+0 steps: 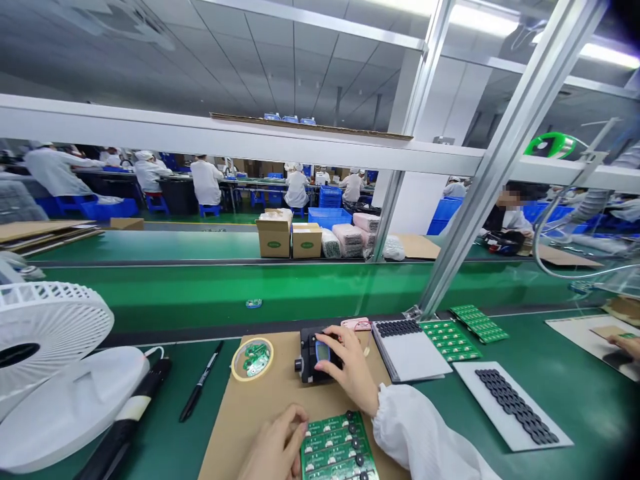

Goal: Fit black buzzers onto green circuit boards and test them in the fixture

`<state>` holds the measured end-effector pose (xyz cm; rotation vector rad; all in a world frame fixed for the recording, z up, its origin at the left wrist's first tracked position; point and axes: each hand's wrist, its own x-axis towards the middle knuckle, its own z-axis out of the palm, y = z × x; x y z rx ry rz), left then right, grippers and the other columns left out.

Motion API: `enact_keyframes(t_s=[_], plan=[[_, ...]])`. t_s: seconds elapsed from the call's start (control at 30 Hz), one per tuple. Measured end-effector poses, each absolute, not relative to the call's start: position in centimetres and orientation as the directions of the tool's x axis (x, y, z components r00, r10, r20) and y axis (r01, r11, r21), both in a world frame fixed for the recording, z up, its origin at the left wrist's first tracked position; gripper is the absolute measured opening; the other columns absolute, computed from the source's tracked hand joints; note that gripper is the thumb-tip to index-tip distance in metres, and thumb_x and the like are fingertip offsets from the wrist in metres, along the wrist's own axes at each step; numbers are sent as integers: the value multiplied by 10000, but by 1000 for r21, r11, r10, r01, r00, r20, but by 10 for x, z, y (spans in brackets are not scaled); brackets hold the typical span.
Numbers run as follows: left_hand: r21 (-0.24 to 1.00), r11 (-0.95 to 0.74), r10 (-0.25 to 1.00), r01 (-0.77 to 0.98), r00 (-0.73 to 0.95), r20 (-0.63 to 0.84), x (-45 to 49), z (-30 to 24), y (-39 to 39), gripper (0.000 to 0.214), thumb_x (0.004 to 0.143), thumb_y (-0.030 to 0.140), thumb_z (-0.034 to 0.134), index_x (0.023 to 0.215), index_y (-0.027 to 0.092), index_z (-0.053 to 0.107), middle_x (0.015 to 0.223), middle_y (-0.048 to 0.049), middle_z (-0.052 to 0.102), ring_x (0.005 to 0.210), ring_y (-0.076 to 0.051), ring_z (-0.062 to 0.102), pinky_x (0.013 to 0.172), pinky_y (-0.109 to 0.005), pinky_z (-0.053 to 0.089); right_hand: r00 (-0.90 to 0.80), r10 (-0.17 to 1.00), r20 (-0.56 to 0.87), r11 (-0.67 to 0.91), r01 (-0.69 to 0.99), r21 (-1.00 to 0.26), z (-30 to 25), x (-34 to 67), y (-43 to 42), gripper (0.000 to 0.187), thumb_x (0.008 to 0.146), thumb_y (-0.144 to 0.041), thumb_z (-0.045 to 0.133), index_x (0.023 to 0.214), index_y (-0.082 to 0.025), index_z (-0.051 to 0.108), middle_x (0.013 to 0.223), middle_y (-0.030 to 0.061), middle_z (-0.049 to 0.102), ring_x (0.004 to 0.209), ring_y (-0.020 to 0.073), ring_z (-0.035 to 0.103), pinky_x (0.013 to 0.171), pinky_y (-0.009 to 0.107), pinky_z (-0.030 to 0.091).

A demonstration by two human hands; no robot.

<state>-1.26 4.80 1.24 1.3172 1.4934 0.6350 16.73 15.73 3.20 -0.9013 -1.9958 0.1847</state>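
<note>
Spreading the right hand (353,367) over the black fixture (308,355), unclear whether gripping, half-curling the left hand (274,441) against the green board (331,451) at its right, seemingly part-done, with discs (355,443) along one edge only

We see a glossy circuit board (333,448), matt cardboard (245,413), a smooth plastic fan (85,397), a metal post (484,200), a cloth sleeve (425,433).

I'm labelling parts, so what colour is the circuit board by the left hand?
The circuit board is green with white markings, best seen in the head view.
</note>
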Motion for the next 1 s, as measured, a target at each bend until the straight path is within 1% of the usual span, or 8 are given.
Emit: enact_keyframes(t_s=[0.1,0.17,0.23,0.33,0.43,0.6,0.83,1.0], plan=[[840,247,949,483,55,-310,-19,32,57,356,870,564,463,924,229,571,453,57,523,321,-113,381,325,-187,253,-363,596,716,780,471,-411,25,172,159,496,840,-343,714,1308,-280,560,1266,85,614,1258,280,517,1043,497,452],[856,140,987,498,-3,-160,-22,47,72,316,888,508,468,886,230,618,498,37,557,400,-133,452,422,-210,341,-384,582,717,795,455,-401,24,174,162,466,857,-333,695,1301,-280,563,1245,79,642,1289,281,504,1064,526,432],[871,-15,990,492,-117,83,-22,57,94,257,848,456,555,900,225,656,681,-2,626,550,-159,522,541,-244,401,-403,586,703,795,454,-403,25,175,164,467,871,-323,679,1316,-276,544,1242,78,652,1291,276,510,1078,543,416],[905,-124,969,406,-146,199,-17,62,132,348,816,435,612,1089,225,657,960,-42,638,574,-146,485,608,-280,420,-434,591,680,793,468,-390,27,176,165,556,889,-308,657,1401,-272,443,1305,90,620,1286,257,520,1099,545,396],[937,-139,975,322,-120,185,-11,55,161,333,811,446,618,1037,211,686,1022,-53,622,582,-138,464,626,-286,413,-470,578,667,802,479,-357,31,177,165,663,889,-282,657,1466,-275,332,1340,93,597,1267,242,538,1112,558,376],[961,-124,988,248,-63,144,-7,41,171,304,814,432,621,970,177,676,919,-40,612,672,-163,512,636,-278,406,-504,588,633,797,497,-344,32,175,167,809,865,-266,687,1519,-281,210,1340,92,599,1245,246,557,1106,566,376],[987,-79,996,140,-23,83,-6,37,169,311,824,437,639,1012,188,642,976,-39,604,866,-206,571,749,-290,440,-433,649,626,749,507,-426,26,172,167,800,865,-302,690,1513,-301,221,1283,84,641,1194,248,598,1057,515,419],[994,-62,998,86,-15,64,-7,36,171,329,799,454,679,997,192,654,963,-39,614,875,-210,578,745,-284,446,-402,668,627,731,513,-450,26,172,167,790,867,-347,687,1516,-310,238,1216,69,681,1182,252,604,1045,483,422]])
